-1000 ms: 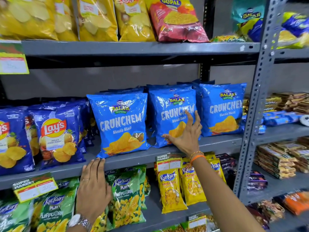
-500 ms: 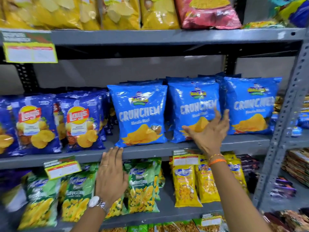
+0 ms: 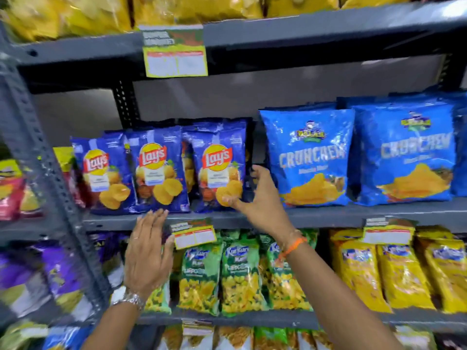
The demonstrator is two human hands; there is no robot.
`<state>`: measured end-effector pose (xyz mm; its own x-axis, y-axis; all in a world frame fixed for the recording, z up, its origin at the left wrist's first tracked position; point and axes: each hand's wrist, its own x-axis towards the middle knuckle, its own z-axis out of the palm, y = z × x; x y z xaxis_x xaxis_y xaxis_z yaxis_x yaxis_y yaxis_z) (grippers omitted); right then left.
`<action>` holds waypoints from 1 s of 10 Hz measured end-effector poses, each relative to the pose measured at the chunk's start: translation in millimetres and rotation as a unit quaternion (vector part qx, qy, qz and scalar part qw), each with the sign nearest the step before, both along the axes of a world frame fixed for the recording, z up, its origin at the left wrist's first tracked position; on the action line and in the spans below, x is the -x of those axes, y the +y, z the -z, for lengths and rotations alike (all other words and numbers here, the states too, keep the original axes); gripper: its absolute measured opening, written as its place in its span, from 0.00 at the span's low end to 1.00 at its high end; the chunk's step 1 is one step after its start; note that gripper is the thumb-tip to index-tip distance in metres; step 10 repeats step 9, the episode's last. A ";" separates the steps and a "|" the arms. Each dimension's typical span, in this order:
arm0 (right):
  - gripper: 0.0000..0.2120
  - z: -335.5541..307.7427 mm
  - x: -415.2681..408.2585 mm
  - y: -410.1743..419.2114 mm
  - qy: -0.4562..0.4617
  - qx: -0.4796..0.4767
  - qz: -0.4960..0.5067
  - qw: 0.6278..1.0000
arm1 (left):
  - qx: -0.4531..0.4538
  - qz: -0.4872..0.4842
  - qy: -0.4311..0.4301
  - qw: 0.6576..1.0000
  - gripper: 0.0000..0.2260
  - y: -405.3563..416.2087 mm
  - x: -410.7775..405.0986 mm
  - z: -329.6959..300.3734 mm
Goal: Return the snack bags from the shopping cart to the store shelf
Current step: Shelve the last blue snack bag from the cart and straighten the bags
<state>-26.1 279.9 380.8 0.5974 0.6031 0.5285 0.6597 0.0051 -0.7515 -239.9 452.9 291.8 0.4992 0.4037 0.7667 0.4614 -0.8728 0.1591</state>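
Three dark blue Lay's bags (image 3: 159, 173) stand upright on the middle shelf (image 3: 328, 214) of the grey rack. To their right stand bright blue Crunchem bags (image 3: 308, 157). My right hand (image 3: 261, 200) is at the lower right corner of the rightmost Lay's bag (image 3: 219, 168). Its thumb rests on the bag's front and its fingers curl loosely beside the bag's edge. My left hand (image 3: 149, 251) is flat with fingers apart, fingertips at the shelf lip under the Lay's bags, holding nothing. The shopping cart is out of view.
Yellow chip bags (image 3: 192, 8) fill the top shelf. Green Kurkure bags (image 3: 240, 276) and yellow bags (image 3: 401, 274) hang on the shelf below. Price tags (image 3: 193, 236) clip to the shelf lips. A perforated grey upright (image 3: 43, 173) runs down the left.
My view has swung left along the rack. My right hand left the Crunchem bag and moved left to the rightmost Lay's bag. My left hand stayed flat at the shelf lip.
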 end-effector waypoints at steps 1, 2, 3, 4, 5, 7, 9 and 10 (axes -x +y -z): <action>0.49 5.1 7.5 33.5 0.069 -0.015 0.028 0.997 | 0.016 0.028 0.018 0.999 0.26 23.9 13.1 11.6; 0.48 10.1 5.4 47.5 0.075 -0.025 0.070 0.994 | -0.002 0.063 0.031 0.997 0.26 40.8 15.6 17.2; 0.44 14.0 7.6 53.2 0.049 -0.030 0.115 0.992 | 0.000 0.089 0.016 0.996 0.24 49.5 14.6 18.3; 0.39 18.3 14.5 57.8 0.031 -0.045 0.135 0.989 | -0.003 0.108 -0.005 0.994 0.24 55.1 13.0 21.3; 0.38 18.8 22.8 60.8 0.023 -0.046 0.155 0.987 | -0.002 0.110 -0.010 0.994 0.24 57.1 12.2 23.5; 0.44 19.8 25.0 64.2 0.014 -0.024 0.190 0.981 | 0.010 0.122 -0.020 0.992 0.21 53.7 12.2 22.7; 0.51 7.5 24.9 43.1 0.066 -0.051 0.135 0.987 | 0.023 0.112 -0.029 0.993 0.23 49.2 11.8 22.7; 0.51 7.5 24.9 43.1 0.066 -0.051 0.135 0.987 | 0.023 0.112 -0.029 0.993 0.23 49.2 11.8 22.7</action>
